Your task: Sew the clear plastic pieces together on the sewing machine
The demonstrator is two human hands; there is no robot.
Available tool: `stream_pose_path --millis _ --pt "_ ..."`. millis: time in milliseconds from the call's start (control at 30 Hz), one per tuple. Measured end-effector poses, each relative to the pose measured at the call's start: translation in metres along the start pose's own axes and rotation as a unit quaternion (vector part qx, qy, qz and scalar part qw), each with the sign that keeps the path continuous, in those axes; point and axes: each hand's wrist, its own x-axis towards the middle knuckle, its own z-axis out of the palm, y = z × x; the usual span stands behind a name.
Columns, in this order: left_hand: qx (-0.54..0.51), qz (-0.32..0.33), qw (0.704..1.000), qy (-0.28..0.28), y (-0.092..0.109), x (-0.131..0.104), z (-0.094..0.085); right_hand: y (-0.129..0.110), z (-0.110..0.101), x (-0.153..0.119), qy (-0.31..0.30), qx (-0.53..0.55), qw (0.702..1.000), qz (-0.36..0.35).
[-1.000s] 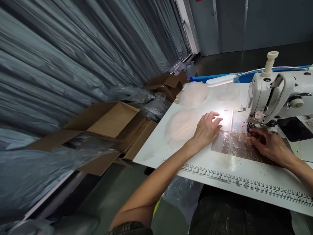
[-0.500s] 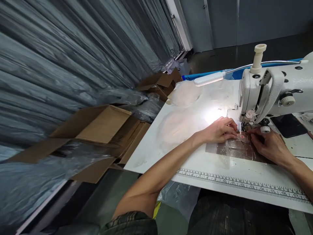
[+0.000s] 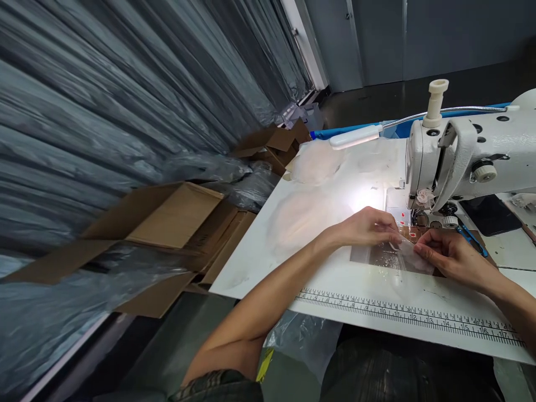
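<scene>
A thin, see-through whitish piece of fabric [image 3: 408, 254] stretches between my two hands, just in front of the sewing machine [image 3: 431, 159]. My left hand [image 3: 374, 226] pinches its left edge with curled fingers. At its right edge, my right hand [image 3: 454, 254] grips it between thumb and fingers. Below the fabric lies a brown, shiny plate [image 3: 368, 254] on the white table [image 3: 259, 268]. Small red marks show near the needle area, which is partly hidden behind my hands. Blue thread snips [image 3: 473, 241] lie just beyond my right hand.
A printed ruler strip [image 3: 397, 314] runs along the table's front edge. A lit lamp [image 3: 355, 137] reaches over the table, where pale sheer pieces [image 3: 299, 220] lie. At right rests a dark phone [image 3: 491, 215]. Open cardboard boxes [image 3: 178, 215] stand left of the table.
Both hands have drawn back from the needle area toward me, bringing the sheer fabric out over the brown plate. The blue snips and more red marks have come into view.
</scene>
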Motion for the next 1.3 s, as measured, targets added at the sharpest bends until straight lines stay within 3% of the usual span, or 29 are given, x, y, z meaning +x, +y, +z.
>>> stream_pose_path --millis 67,133,233,333,400,467,600,667,700,733,833,933,1067,1133,1300 --pt "-0.057 -0.039 0.998 0.0 -0.003 0.0 -0.004 0.003 0.002 0.002 -0.017 0.076 0.996 0.04" --pt "-0.036 -0.06 0.997 -0.011 -0.007 0.006 -0.009 0.004 0.007 0.005 -0.011 0.093 0.994 0.058" --pt "0.111 -0.058 0.992 -0.034 -0.014 0.028 -0.018 0.001 0.019 0.011 0.063 -0.089 0.993 0.038" --pt "0.254 -0.025 0.967 -0.027 -0.024 0.058 -0.029 0.0 0.028 0.015 0.164 -0.365 0.917 0.01" --pt "0.291 0.029 0.956 -0.009 -0.03 0.073 -0.034 0.001 0.03 0.016 0.189 -0.458 0.868 -0.005" --pt "0.329 0.061 0.942 0.028 -0.034 0.08 -0.034 0.003 0.029 0.015 0.187 -0.493 0.85 -0.021" --pt "0.401 0.066 0.908 0.107 -0.032 0.057 -0.02 0.008 0.023 0.014 0.183 -0.499 0.846 -0.041" --pt "0.396 0.091 0.909 0.093 -0.027 0.032 -0.007 0.011 0.019 0.015 0.176 -0.496 0.849 -0.051" --pt "0.388 0.122 0.911 0.067 -0.024 0.02 0.0 0.013 0.018 0.015 0.171 -0.495 0.85 -0.056" --pt "0.373 0.194 0.907 0.041 -0.022 0.008 0.006 0.013 0.017 0.016 0.165 -0.496 0.85 -0.061" --pt "0.399 0.298 0.866 0.028 -0.022 -0.012 0.024 0.014 0.016 0.018 0.15 -0.495 0.853 -0.062" --pt "0.44 0.258 0.858 0.069 -0.028 -0.009 0.033 0.011 0.012 0.02 0.143 -0.48 0.864 -0.049" --pt "0.331 0.112 0.922 0.169 -0.031 0.004 0.034 0.007 0.001 0.016 0.113 -0.413 0.903 -0.034" --pt "0.256 0.072 0.946 0.186 -0.029 0.006 0.034 0.005 -0.003 0.01 0.122 -0.381 0.915 -0.048" --pt "0.221 0.06 0.952 0.203 -0.025 0.002 0.036 0.006 0.005 -0.005 0.121 -0.408 0.886 -0.182"
